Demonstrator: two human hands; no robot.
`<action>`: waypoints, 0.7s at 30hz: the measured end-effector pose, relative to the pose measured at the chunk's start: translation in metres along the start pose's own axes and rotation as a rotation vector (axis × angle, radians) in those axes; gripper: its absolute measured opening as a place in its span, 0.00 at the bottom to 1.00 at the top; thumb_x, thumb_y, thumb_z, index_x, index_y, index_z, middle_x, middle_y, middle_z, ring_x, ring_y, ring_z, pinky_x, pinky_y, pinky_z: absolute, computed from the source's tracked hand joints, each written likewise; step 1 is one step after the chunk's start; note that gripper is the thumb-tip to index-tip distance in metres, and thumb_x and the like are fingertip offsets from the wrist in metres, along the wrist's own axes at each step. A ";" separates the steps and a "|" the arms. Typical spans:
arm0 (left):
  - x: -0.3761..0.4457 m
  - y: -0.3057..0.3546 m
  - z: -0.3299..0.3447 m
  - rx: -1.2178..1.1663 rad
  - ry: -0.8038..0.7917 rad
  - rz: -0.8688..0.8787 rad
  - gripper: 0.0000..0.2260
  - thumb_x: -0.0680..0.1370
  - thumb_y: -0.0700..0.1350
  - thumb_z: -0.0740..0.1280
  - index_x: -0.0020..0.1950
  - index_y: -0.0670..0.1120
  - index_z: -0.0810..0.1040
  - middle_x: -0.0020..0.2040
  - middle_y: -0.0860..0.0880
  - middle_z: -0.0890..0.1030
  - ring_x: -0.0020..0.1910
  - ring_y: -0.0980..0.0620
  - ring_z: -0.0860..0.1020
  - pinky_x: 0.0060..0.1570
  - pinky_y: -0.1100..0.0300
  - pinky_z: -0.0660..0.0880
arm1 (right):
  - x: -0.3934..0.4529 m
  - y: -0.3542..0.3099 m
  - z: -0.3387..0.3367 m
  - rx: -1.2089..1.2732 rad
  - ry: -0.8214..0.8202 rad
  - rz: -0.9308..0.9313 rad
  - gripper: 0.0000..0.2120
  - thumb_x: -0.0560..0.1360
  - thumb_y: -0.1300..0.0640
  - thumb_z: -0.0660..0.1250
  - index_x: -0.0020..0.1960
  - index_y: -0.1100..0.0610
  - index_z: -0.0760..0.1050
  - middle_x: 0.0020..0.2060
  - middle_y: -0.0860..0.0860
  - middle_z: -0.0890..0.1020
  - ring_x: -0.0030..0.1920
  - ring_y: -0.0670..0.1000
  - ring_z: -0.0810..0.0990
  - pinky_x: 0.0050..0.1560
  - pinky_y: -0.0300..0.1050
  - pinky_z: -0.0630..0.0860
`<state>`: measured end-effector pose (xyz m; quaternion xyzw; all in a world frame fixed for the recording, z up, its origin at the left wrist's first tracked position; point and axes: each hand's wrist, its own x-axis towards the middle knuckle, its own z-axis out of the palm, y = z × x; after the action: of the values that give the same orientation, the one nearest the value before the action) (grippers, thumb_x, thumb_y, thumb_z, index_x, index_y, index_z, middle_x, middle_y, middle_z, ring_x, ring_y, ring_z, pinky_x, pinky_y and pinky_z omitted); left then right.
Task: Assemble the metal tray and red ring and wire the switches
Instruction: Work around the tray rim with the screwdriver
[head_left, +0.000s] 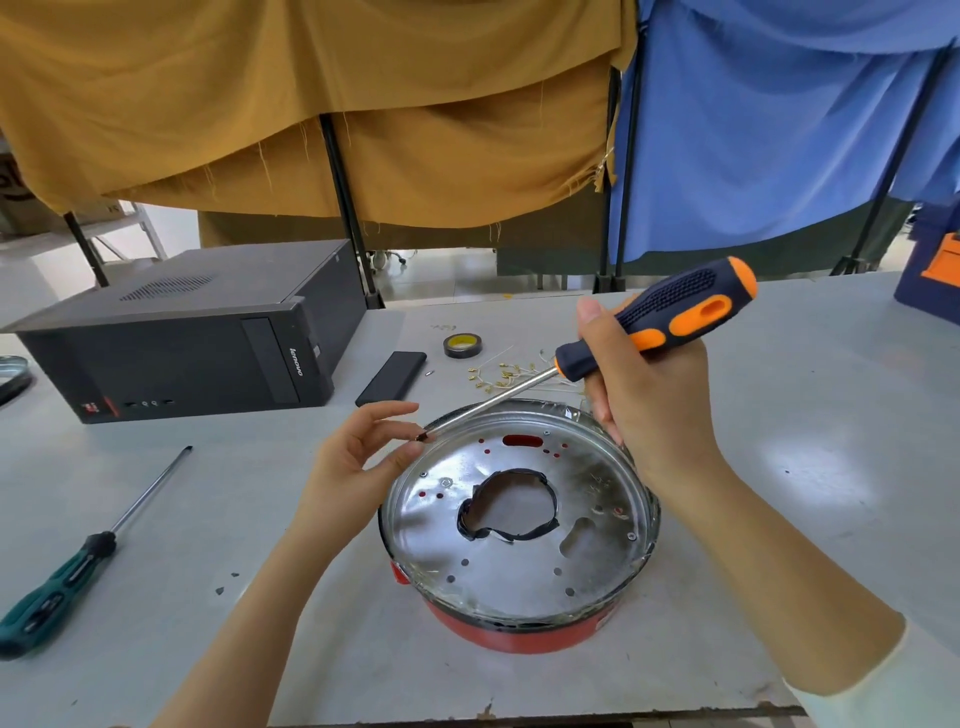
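Holding an orange-and-black screwdriver (649, 325), the right hand (644, 395) is gripping the handle, shaft running down toward eight o'clock. The left hand (363, 457) is pinching something small and dark, probably a screw, at the tip, just off the tray's ten o'clock rim. The metal tray (519, 561) is sitting inside the red ring (519, 636) at desk (779, 467) centre, its floor bare but for holes and a taped central opening. Nearest fixing hole is lying just inside that rim, closer to the left hand. Loose wires (498, 376) at twelve o'clock beyond the tray.
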<state>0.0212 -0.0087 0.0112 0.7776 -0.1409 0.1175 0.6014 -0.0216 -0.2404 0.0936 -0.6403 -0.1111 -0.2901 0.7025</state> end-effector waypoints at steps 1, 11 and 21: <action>-0.002 0.003 0.000 0.031 -0.018 -0.003 0.17 0.72 0.45 0.72 0.60 0.54 0.77 0.48 0.54 0.85 0.56 0.57 0.81 0.60 0.59 0.72 | 0.002 -0.001 0.001 0.001 0.004 -0.007 0.16 0.77 0.55 0.66 0.33 0.59 0.70 0.17 0.46 0.71 0.15 0.44 0.67 0.18 0.31 0.62; -0.054 0.009 0.023 -0.075 0.109 -0.500 0.40 0.75 0.41 0.70 0.76 0.66 0.50 0.79 0.56 0.52 0.76 0.57 0.54 0.63 0.57 0.59 | 0.016 0.001 -0.005 -0.138 0.018 -0.098 0.17 0.73 0.50 0.68 0.30 0.55 0.67 0.20 0.45 0.70 0.22 0.47 0.68 0.24 0.38 0.65; -0.036 0.005 0.027 -0.171 0.084 -0.573 0.37 0.74 0.27 0.54 0.76 0.58 0.55 0.65 0.56 0.71 0.57 0.48 0.76 0.50 0.57 0.72 | 0.014 0.013 0.000 -0.106 0.046 -0.110 0.14 0.73 0.51 0.68 0.32 0.53 0.70 0.22 0.43 0.73 0.24 0.45 0.73 0.26 0.35 0.69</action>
<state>-0.0140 -0.0337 -0.0036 0.7267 0.1001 -0.0372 0.6786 -0.0033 -0.2442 0.0904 -0.6626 -0.1144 -0.3482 0.6531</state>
